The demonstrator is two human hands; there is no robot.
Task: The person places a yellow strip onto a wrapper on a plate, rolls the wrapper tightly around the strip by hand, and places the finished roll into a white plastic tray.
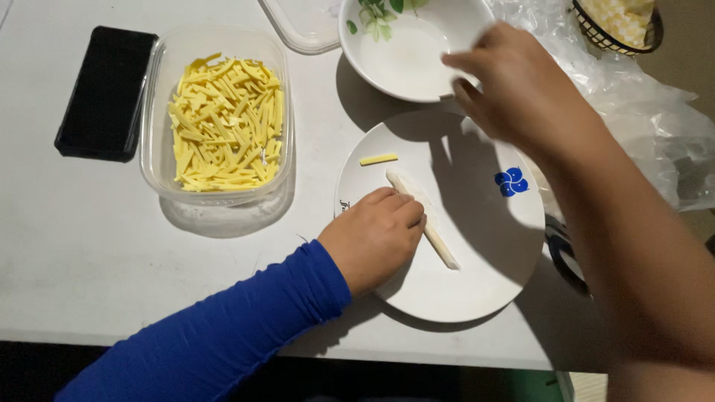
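On the white plate [477, 290], the left hand [376, 237] is curling closed, pinning a pale stick [432, 231] near its middle; pinning it flat should be keeping it from rolling. Beyond the plate's far rim, the right hand [514, 89] is hovering at the white bowl [406, 63], fingers loosely spread, seemingly holding nothing, though it is blurring.

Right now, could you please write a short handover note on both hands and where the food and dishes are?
Left hand: closed, knuckles down, pinning a pale stick on the white plate.
Right hand: blurred, fingers loosely open, holding nothing visible, over the rim of the white bowl.
One cut yellow strip lies on the plate.
The clear tub to the left is full of yellow strips.
Done: many strips cut. Left: the pale stick is still whole.
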